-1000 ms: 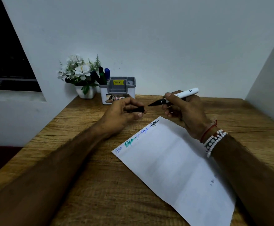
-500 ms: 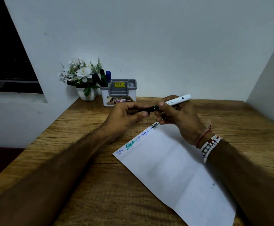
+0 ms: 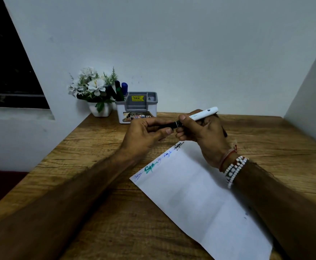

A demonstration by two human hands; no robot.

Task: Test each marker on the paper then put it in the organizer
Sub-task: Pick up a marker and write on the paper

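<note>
Marker between both raised hands

Wooden table, brown w/ visible grain, set into a corner btwn white walls. Directly on it: white paper sheet lying diagonally toward the near right, w/ scribbles in blue, green & black along its far edge. At the far left corner, a grey-and-white organizer w/ markers standing in its left compartment, and just beside it on the left a small white pot of white flowers.
</note>
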